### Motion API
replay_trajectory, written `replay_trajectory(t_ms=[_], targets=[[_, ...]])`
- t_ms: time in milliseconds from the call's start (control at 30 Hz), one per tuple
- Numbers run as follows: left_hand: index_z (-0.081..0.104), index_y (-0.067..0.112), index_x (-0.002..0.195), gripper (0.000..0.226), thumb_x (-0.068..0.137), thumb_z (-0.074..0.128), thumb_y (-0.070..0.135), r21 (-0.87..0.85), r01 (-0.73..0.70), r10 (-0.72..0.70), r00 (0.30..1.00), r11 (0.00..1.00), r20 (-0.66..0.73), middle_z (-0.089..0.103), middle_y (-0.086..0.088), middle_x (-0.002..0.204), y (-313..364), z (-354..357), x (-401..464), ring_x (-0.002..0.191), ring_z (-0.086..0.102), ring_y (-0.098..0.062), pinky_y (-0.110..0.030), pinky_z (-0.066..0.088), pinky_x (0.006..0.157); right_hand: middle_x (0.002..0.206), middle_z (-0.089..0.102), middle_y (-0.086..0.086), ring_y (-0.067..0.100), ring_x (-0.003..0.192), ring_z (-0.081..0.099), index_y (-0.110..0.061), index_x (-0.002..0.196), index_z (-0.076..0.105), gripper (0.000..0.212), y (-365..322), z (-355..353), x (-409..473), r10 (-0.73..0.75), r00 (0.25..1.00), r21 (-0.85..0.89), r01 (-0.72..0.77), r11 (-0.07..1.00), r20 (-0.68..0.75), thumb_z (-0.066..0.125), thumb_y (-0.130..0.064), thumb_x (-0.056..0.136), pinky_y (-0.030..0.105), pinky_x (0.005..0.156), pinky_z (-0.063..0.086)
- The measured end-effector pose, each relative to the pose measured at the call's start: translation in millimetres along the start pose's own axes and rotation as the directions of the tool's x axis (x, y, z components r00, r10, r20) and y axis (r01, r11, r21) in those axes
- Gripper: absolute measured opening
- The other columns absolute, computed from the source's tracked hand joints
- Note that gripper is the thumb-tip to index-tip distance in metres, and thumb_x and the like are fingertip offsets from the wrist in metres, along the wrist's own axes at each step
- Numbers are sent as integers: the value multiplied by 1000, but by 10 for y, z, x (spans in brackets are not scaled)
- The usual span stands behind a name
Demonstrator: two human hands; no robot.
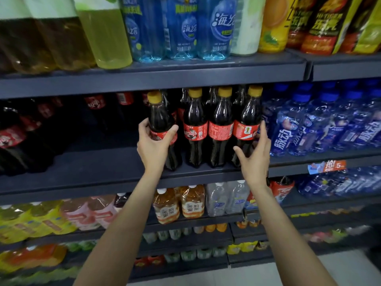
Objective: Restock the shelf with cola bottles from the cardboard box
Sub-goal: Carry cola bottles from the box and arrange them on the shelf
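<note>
— While you are looking at the left of the frame, how full is that shelf (pixel 86 172) looking?

— Dark cola packs are sitting far left, then a bare stretch of shelf is showing. Just left of centre, the left hand (pixel 153 141) is wrapping fingers and thumb round the leftmost cola bottle (pixel 159 124), which is standing at the front edge.

— And further right?

— Three more yellow-capped cola bottles (pixel 220 129) are standing in a row, touching. The right hand (pixel 255 149) is spreading, fingers straight against the far side of the last one, thumb at its front, seemingly squaring up the row. Blue bottles (pixel 321 124) are filling the right side.

— So how far along?

— I am judging partway: four are fronting, the gap is remaining. The cardboard box is not showing, so I cannot tell what is left in it
</note>
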State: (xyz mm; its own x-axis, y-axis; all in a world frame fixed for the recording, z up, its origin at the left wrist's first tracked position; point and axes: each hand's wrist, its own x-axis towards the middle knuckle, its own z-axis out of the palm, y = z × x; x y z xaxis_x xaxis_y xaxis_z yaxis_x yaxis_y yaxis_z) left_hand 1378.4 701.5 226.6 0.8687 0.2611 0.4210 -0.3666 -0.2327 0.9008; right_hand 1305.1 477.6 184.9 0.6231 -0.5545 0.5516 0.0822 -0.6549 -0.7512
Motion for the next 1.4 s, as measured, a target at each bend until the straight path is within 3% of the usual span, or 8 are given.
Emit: replay_trajectory(t_ms=[167, 367, 500, 733, 867, 1067, 1300, 1400], targets=[[49, 16, 131, 82, 67, 70, 64, 80, -79, 82, 996, 994, -30, 53, 4, 127, -52, 161, 38, 115, 51, -7, -30, 46, 96, 134, 37, 14, 26, 119, 48, -23, 152, 9, 95, 13, 33, -48, -12, 1000, -57, 12, 998, -6, 73, -15, 81, 27, 92, 37], [24, 20, 149, 99, 70, 68, 63, 206, -145, 125, 987, 968, 104, 37, -8, 137, -357, 130, -132, 128, 41, -21, -30, 43, 89, 139, 37, 15, 27, 126, 45, -21, 152, 8, 96, 34, 56, -139, 61, 998, -77, -62, 995, -21, 73, -15, 81, 29, 95, 38], [21, 25, 149, 101, 68, 72, 60, 236, -117, 89, 988, 965, 126, 40, -6, 135, -485, 47, -199, 116, 50, -20, -41, 52, 86, 146, 40, 11, 25, 128, 46, -28, 151, 4, 97, 52, 42, -106, 64, 998, -79, -64, 995, -9, 72, -13, 83, 43, 100, 44], [23, 21, 148, 95, 74, 77, 45, 208, -127, 104, 988, 970, 116, 45, -3, 129, -440, 48, -222, 108, 51, -12, -28, 46, 80, 146, 39, 14, 31, 115, 53, -21, 151, -4, 83, 77, 42, -81, 41, 999, -148, -36, 988, 28, 55, -10, 94, 31, 83, 43], [25, 16, 147, 81, 82, 72, 29, 161, -124, 112, 990, 979, 82, 44, -2, 131, -422, 21, -321, 113, 48, -11, -29, 46, 87, 153, 17, -8, 25, 136, 34, -21, 150, -11, 83, 175, -7, -41, 1, 991, -88, 11, 996, 135, 51, -9, 96, 29, 103, 33], [35, 15, 139, 58, 88, 61, 20, -4, -129, 129, 992, 992, -1, 43, 1, 129, -279, -106, -706, 119, 45, -13, -32, 42, 98, 151, 27, 12, 24, 140, 25, -20, 151, -4, 87, 178, -101, -105, 87, 987, -144, -67, 987, 136, 59, -11, 92, 37, 113, 24], [47, 16, 125, 35, 91, 55, 22, -161, -189, 226, 939, 969, 258, 58, 6, 111, -22, 12, -1220, 106, 56, -12, -32, 45, 94, 143, 38, 10, 22, 133, 33, -16, 147, 27, 60, 164, -613, -552, 73, 988, -235, -39, 971, 139, 55, -17, 95, 25, 105, 26], [53, 19, 118, 28, 91, 54, 29, -159, -184, 242, 803, 970, 544, 63, 10, 100, 177, 182, -1514, 97, 59, -6, -27, 46, 88, 127, 57, 6, 24, 113, 54, -18, 133, 50, 40, 285, -1094, -815, 56, 988, -303, -10, 953, 144, 56, -17, 93, 36, 92, 47]])
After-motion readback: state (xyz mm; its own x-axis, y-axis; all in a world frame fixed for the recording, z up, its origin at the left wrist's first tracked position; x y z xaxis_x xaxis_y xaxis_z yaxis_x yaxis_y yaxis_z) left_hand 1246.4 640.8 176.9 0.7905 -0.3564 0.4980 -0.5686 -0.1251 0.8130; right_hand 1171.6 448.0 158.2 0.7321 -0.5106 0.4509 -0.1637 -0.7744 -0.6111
